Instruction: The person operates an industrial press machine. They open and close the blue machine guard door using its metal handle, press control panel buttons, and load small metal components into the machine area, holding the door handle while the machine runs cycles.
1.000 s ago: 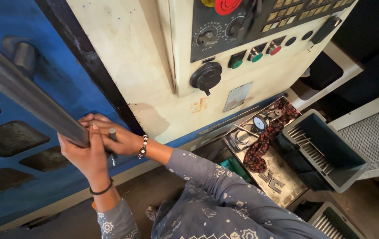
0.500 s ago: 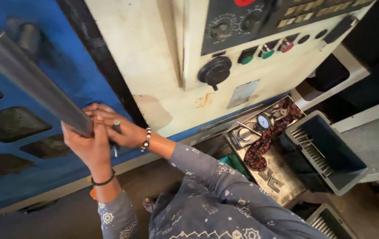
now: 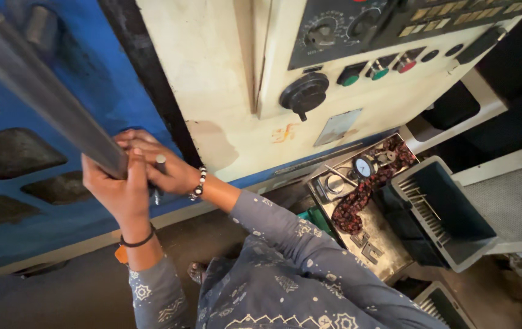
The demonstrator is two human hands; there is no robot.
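Machine: big blue steel machine body (image 3: 23,201) with cream control cabinet (image 3: 212,91); the person is working up against its blue panel.
Bar: long grey round steel bar (image 3: 41,91) is running from upper left down to the hands, near end meeting the blue panel.
Left hand: left hand (image 3: 117,192) is wrapping the bar's near end, closed around it.
Right hand: right hand (image 3: 163,167) is pressing just beside it, fingers curled on a small dark pin-like tool (image 3: 161,163); exact grip cannot be told.
Doing it well: judging by the bar's length, keeping it square and supported at the far end, fingers off the end face.
In the way: black vertical door edge (image 3: 145,79) close right of the hands.
Nearby: grey slotted plastic bin (image 3: 450,213), steel tray (image 3: 389,244) with round dial gauge (image 3: 364,166) and patterned cloth (image 3: 358,204), well apart.
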